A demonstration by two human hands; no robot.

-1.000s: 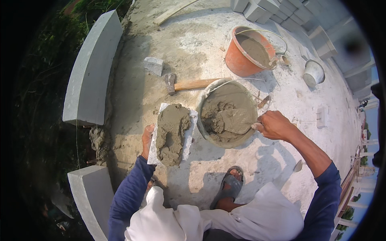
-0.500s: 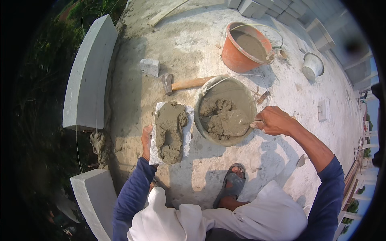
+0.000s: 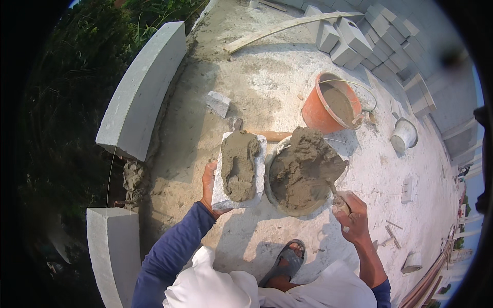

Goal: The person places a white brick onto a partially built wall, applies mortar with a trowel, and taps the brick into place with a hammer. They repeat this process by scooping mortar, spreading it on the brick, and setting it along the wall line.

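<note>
With our left hand (image 3: 209, 187) we grip a pale block piece (image 3: 261, 172) by its left side, part of the fingers hidden beneath it; a thick bed of mortar (image 3: 240, 167) covers most of its top. The fingers of our right hand (image 3: 353, 215) are closed around a trowel handle (image 3: 340, 201), and the blade is buried under a tall heap of wet mortar (image 3: 308, 154) over the round bucket (image 3: 303, 211). We hold the block piece just left of that bucket; we cannot tell if they touch. Beyond them, on the concrete slab (image 3: 385, 169), we see a hammer (image 3: 235, 123), partly hidden, a broken chunk (image 3: 218, 103) and an orange bucket (image 3: 321, 110). Along the slab's left edge stand a long grey block (image 3: 146, 95) and, toward the near left corner, another grey block (image 3: 115, 251).
</note>
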